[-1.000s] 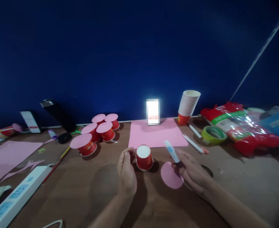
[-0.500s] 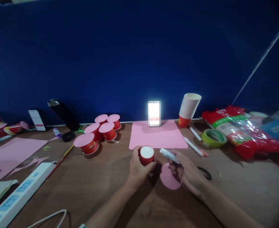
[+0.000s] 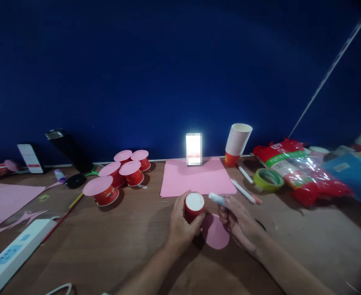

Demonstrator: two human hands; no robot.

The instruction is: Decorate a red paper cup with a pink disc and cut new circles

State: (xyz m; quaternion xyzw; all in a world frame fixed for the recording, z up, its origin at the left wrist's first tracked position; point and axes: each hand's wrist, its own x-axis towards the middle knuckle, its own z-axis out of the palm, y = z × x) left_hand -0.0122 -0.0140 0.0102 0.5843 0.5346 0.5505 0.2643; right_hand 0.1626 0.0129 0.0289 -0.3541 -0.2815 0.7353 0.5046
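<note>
My left hand (image 3: 182,225) is wrapped round a red paper cup (image 3: 194,206), its white base turned up towards me. In my right hand (image 3: 240,225) is a white glue stick (image 3: 217,199), its tip pointing left towards the cup and a little apart from it. A pink paper circle (image 3: 215,234) lies flat on the table under and between both hands. To the left stand several upturned red cups (image 3: 106,196), each with a pink paper disc (image 3: 98,186) on top.
Pink sheets (image 3: 195,180) lie ahead, with a lit phone (image 3: 194,149) behind. Further right are stacked paper cups (image 3: 238,141), white pens (image 3: 243,191), green tape (image 3: 268,180) and a red cup bag (image 3: 303,172). A power strip (image 3: 17,250), pencil (image 3: 62,217) and black bottle (image 3: 69,151) are left.
The view has swung slightly right, so the table things sit further left. The cup and the glue stick are closer together. Both hands keep their holds.
</note>
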